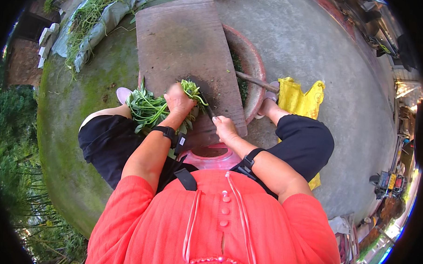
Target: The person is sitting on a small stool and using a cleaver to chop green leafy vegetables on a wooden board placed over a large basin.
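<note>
My left hand (179,100) is closed around a bundle of leafy green stems (151,109) and presses it on a wooden board (187,37). The leaves spread out to the left over the board's edge, and the cut ends show to the right of my fingers. My right hand (226,128) grips the handle of a knife (208,106), its dark blade beside the stem ends. The board lies across a round reddish basin (254,60) with chopped greens (239,68) inside. A wooden stick (257,81) sticks out from under the board over the basin's rim.
A yellow woven sack (300,98) lies by my right leg. Long green vines (86,26) lie on a grey sheet (105,23) at the upper left. A pink plastic stool (210,161) is between my thighs. The concrete floor (352,112) has moss at left.
</note>
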Demonstrator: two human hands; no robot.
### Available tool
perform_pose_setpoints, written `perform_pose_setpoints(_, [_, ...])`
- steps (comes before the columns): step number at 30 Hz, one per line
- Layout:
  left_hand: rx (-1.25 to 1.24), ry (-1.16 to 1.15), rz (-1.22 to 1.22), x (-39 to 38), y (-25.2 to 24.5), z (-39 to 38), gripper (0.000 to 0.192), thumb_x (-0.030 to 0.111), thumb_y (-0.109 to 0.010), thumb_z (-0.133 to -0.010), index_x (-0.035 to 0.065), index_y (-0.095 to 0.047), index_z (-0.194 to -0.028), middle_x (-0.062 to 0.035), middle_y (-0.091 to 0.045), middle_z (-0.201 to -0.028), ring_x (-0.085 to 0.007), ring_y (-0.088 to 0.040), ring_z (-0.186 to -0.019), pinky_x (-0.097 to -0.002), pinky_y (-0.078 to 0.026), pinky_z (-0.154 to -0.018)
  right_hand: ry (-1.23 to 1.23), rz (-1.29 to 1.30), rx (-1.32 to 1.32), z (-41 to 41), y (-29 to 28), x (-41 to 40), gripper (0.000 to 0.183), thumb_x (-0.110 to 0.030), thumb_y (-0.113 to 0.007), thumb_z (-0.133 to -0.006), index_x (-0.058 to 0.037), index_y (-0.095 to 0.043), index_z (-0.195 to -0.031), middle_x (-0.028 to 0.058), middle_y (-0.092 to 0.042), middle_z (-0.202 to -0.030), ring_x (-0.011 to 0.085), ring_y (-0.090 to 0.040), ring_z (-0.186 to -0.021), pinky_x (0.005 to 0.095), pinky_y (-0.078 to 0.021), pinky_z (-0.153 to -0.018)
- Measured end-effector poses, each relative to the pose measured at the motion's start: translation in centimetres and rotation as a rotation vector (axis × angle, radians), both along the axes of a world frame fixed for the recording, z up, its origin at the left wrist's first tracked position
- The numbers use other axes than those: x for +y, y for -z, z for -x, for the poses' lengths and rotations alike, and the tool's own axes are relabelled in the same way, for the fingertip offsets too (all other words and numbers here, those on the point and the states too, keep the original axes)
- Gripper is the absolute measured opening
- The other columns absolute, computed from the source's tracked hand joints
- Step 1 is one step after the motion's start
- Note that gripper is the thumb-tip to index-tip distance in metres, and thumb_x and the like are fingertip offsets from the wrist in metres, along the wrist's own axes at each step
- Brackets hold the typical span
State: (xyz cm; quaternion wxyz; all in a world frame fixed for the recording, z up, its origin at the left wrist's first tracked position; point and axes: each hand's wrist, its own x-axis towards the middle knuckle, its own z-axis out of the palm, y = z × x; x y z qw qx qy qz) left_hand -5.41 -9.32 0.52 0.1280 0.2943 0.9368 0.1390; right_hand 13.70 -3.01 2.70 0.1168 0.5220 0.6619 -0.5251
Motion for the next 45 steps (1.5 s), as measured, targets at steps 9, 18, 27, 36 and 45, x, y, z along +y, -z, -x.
perform_pose_setpoints(9, [-0.339,0.005,0.279,2.4,-0.5,-0.4,0.090,0.038,-0.093,-0.049,0.0047,-0.052,-0.121,-0.0123,-0.057,-0.114,-0.0315,-0.054,-0.109,-0.0431,-0.040,-0.097,-0.040,-0.250,0.029,-2.4,-5.8,3.5,0.036,-0.035,-0.049,-0.095,-0.0030,-0.064,-0.103,0.0255,-0.065,-0.094,0.0443,-0.062,-0.092,0.0510,-0.0470,-0.079])
perform_pose_setpoints(18, [-0.323,-0.064,0.207,2.3,-1.1,0.5,0.124,0.037,-0.093,-0.048,0.0010,-0.026,-0.146,-0.0161,-0.044,-0.135,-0.0346,-0.041,-0.126,-0.0474,-0.037,-0.100,-0.166,-0.281,0.135,-1.8,-1.9,0.3,0.039,-0.041,-0.045,-0.096,-0.0096,-0.063,-0.111,0.0239,-0.067,-0.095,0.0434,-0.062,-0.096,0.0514,-0.0478,-0.080])
perform_pose_setpoints(27, [-0.354,-0.059,0.280,2.1,-0.2,0.5,0.120,0.033,-0.091,-0.054,-0.0015,-0.023,-0.146,-0.0172,-0.045,-0.133,-0.0346,-0.044,-0.124,-0.0464,-0.038,-0.100,-0.069,-0.268,0.096,-0.2,1.5,-0.6,0.035,-0.038,-0.045,-0.097,-0.0076,-0.061,-0.103,0.0230,-0.066,-0.089,0.0457,-0.062,-0.087,0.0539,-0.0471,-0.075])
perform_pose_setpoints(36, [-0.201,-0.103,0.286,2.9,1.1,0.2,0.076,0.031,-0.087,-0.058,0.0022,-0.053,-0.119,-0.0140,-0.050,-0.123,-0.0321,-0.046,-0.119,-0.0443,-0.039,-0.098,-0.129,-0.132,0.084,0.2,0.3,0.1,0.033,-0.035,-0.043,-0.098,-0.0046,-0.056,-0.098,0.0284,-0.063,-0.087,0.0490,-0.059,-0.087,0.0555,-0.0453,-0.074])
perform_pose_setpoints(45, [-0.186,-0.050,0.257,2.8,1.4,0.4,0.072,0.031,-0.086,-0.059,0.0030,-0.055,-0.118,-0.0134,-0.050,-0.123,-0.0326,-0.047,-0.118,-0.0452,-0.038,-0.098,-0.175,-0.315,0.056,3.8,4.0,-0.1,0.038,-0.038,-0.040,-0.099,-0.0041,-0.055,-0.100,0.0242,-0.064,-0.076,0.0441,-0.063,-0.070,0.0522,-0.0480,-0.064])
